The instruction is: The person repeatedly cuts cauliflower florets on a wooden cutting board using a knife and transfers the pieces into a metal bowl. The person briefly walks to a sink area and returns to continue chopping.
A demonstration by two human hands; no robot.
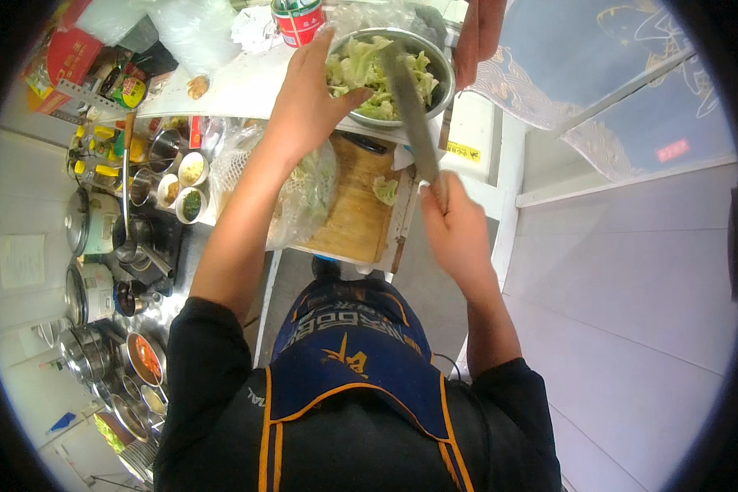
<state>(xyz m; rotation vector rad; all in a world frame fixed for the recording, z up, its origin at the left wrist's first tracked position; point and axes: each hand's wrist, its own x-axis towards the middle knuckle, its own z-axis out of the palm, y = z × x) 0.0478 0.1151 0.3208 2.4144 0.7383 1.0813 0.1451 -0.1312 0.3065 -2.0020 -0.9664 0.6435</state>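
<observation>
A steel bowl (449, 86) of chopped leafy cauliflower pieces (369, 71) stands at the far end of the work surface. At its left side is my left hand (310, 92), thumb and fingers spread, with nothing in its grip; whether it touches the rim I cannot tell. My right hand (455, 215) is closed around the handle of a kitchen knife (409, 104). The knife's wide blade is tilted over the bowl, its tip above the vegetable. Below the bowl lies a wooden cutting board (353, 209) with one small pale green piece (385, 190) on it.
A clear plastic bag (307, 197) of vegetables lies on the board's left. Small white bowls (190, 205) of seasonings, a ladle (127, 178) and rice cookers (98, 224) line the left. A red can (298, 24) stands behind; a fabric curtain (541, 67) hangs at right.
</observation>
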